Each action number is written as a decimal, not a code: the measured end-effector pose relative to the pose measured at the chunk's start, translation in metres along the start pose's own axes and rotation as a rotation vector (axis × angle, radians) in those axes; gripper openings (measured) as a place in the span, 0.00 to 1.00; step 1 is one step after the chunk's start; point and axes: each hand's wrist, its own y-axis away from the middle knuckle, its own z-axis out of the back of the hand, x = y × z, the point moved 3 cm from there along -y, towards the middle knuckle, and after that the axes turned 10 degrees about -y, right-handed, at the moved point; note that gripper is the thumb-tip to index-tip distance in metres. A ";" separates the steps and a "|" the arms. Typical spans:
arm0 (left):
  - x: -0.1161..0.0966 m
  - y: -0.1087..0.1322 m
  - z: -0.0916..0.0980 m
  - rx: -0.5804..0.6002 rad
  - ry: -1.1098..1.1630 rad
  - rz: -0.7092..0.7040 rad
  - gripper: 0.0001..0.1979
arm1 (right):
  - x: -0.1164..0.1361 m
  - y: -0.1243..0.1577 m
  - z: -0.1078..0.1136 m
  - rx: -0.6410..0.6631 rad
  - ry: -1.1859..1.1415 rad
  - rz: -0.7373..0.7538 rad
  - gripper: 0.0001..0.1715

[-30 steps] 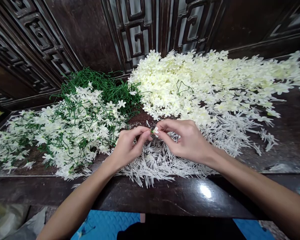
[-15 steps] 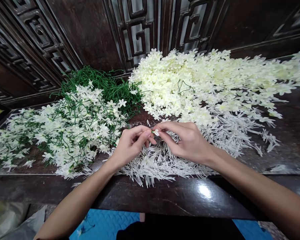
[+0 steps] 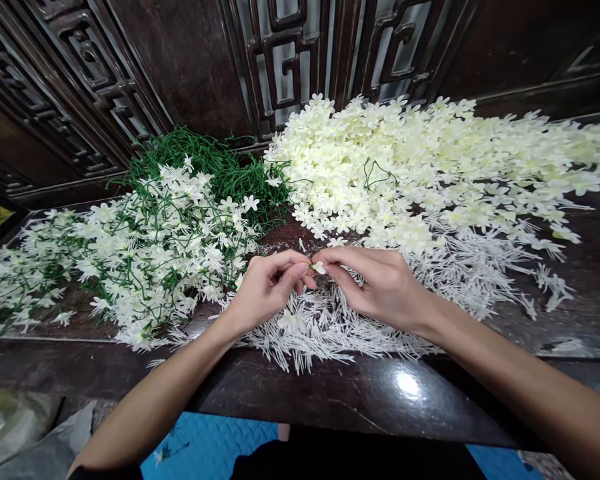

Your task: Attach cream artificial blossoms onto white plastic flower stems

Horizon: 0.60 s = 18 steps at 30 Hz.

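Between my two hands is a small white artificial flower [image 3: 319, 268] with a bit of green stem. My left hand [image 3: 275, 283] pinches the green stem end between thumb and forefinger. The fingertips of my right hand [image 3: 375, 280] close on the white petals. Under and around both hands lie many thin white stamen pieces [image 3: 320, 337] in a loose heap. To the left is a pile of white flowers on green stems [image 3: 155, 253]. Loose pale yellow-white blossoms [image 3: 380, 173] are heaped behind my right hand. Behind the stemmed pile sits a tangle of green stems [image 3: 205, 163].
Everything lies on a dark polished wooden bench [image 3: 340, 393], its front edge close to me. A carved dark wooden back [image 3: 185, 53] rises behind the piles. Below are a blue mat [image 3: 215, 440] and plastic bags [image 3: 25, 433] at lower left.
The view has shifted slightly, so the piles sit a little further right. Both hands keep the same pinch on the flower, with barely any movement.
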 end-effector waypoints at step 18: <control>0.001 0.004 -0.004 -0.060 -0.258 -0.189 0.11 | 0.005 0.001 -0.005 -0.026 0.072 0.054 0.15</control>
